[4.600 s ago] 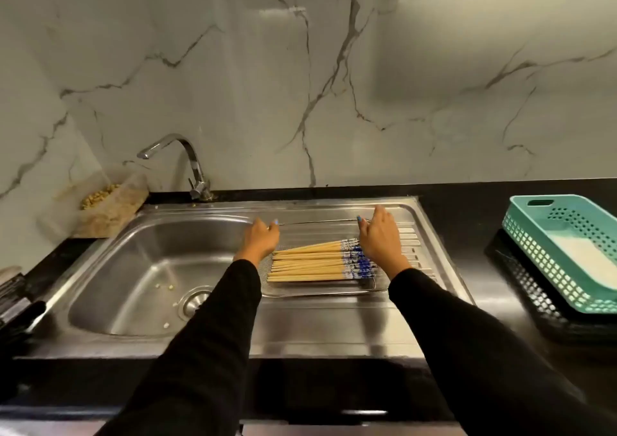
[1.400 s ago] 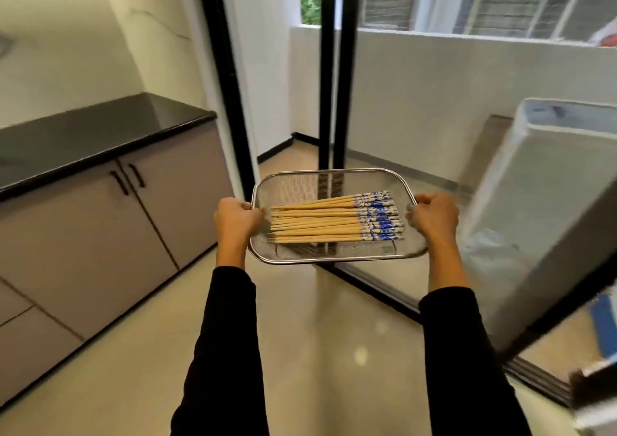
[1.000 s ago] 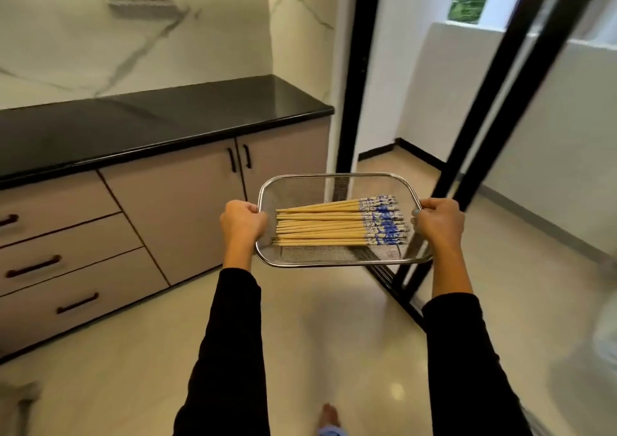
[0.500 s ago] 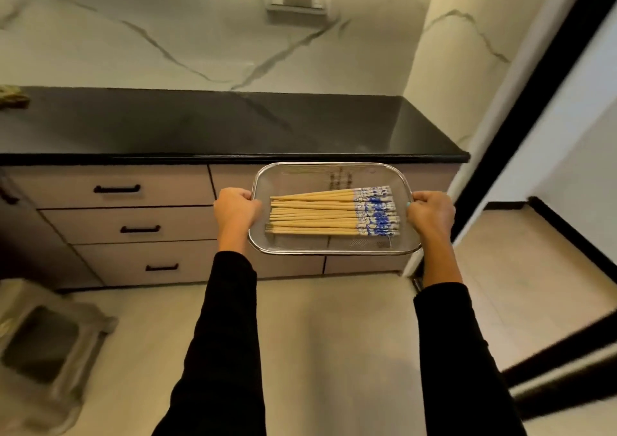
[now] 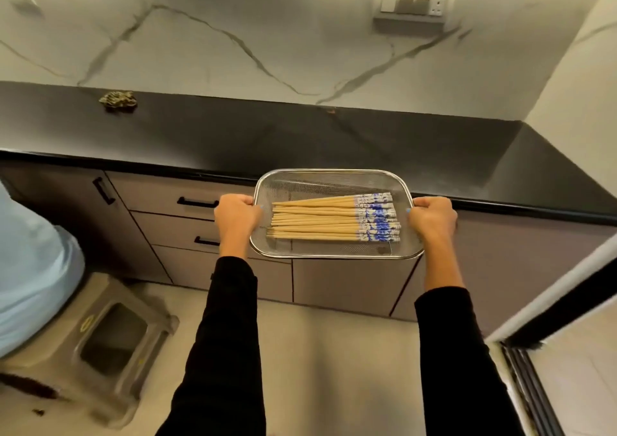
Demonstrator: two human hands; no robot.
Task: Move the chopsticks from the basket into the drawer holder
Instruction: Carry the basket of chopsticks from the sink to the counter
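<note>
A steel mesh basket (image 5: 334, 178) hangs level in front of me, held in the air before a black counter. Inside it lie several wooden chopsticks (image 5: 314, 221) with blue-and-white patterned ends pointing right. My left hand (image 5: 236, 216) grips the basket's left rim and my right hand (image 5: 432, 218) grips its right rim. Behind and left of the basket are three closed drawers (image 5: 167, 198) with black handles. No drawer holder is in view.
The black counter (image 5: 334, 138) runs along a marble wall, with a crumpled cloth (image 5: 118, 99) at its back left. A grey plastic stool (image 5: 110, 338) stands on the floor at the left, beside a person's pale blue garment (image 5: 30, 268). A dark door frame (image 5: 551, 315) is at the right.
I lifted the basket off the sink, carried it across the room and turned left. The counter with the drawers is now closer and squarely ahead. Both hands keep the same grip.
</note>
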